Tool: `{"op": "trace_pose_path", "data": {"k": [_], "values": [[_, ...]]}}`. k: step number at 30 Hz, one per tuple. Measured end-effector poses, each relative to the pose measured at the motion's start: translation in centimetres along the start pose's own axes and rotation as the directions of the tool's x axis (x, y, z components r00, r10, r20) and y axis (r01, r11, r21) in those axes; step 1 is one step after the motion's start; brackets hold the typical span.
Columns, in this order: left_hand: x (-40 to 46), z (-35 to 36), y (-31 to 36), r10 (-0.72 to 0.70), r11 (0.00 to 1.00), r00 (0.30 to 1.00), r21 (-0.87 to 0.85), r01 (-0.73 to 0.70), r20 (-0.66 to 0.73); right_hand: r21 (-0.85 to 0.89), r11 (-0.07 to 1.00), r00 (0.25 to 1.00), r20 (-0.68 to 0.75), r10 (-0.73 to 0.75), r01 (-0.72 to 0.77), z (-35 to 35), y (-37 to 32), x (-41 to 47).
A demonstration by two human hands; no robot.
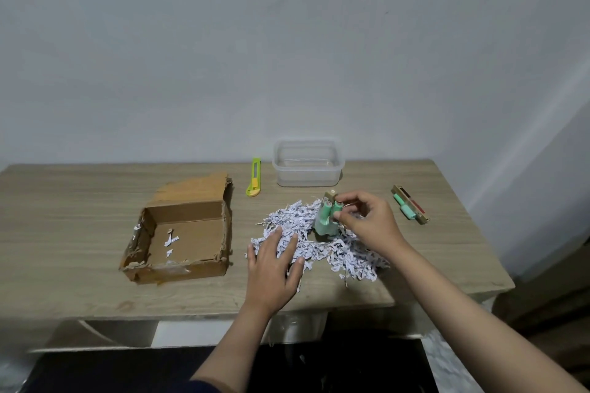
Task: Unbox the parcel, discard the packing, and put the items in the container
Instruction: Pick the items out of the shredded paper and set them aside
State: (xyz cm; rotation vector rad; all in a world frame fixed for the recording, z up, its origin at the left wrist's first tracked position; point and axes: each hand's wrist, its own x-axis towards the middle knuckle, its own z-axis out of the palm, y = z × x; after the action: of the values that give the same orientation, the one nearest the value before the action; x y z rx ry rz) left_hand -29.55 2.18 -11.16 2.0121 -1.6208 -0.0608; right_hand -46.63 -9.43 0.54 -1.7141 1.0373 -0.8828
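Cardboard box [188, 233] lay emptied; shredded paper [319, 242] undiscarded, container [308, 166] empty. Right hand [367, 223] pinched green items [327, 217]; left hand [274, 268] flat, open.

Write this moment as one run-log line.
stage: sorting | right hand: holding green marker pack | left hand: flat on shredded white paper pile | clear plastic container: empty

Dim, flat indoor light, bluish cast on wall [287, 41]. Soft faint shadows on desk [79, 201]. Wide-angle bending at edges. Bottom area dark, slightly soft. No glare.
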Motion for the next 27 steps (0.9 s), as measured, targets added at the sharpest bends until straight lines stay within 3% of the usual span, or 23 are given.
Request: {"op": "trace_pose_path", "data": {"k": [6,13,20,27], "values": [[-0.1,-0.1,0.0,-0.005,1.000,1.000,0.002,0.005,0.013,0.075,0.996,0.995,-0.080,0.059,-0.053,-0.6,-0.3,-0.3],[-0.1,-0.3,0.1,-0.011,1.000,0.999,0.007,0.011,0.036,0.089,0.996,0.963,-0.269,0.013,0.012,-4.2,-0.8,0.1],[-0.2,-0.4,0.2,-0.017,1.000,0.998,0.017,0.016,0.063,-0.126,0.992,0.896,-0.442,-0.045,-0.012,-10.5,2.1,3.2],[0.0,-0.1,-0.1,-0.026,0.999,0.996,0.023,0.025,0.082,-0.408,0.892,0.924,-0.382,0.028,-0.196,-14.3,6.8,6.2]]}}
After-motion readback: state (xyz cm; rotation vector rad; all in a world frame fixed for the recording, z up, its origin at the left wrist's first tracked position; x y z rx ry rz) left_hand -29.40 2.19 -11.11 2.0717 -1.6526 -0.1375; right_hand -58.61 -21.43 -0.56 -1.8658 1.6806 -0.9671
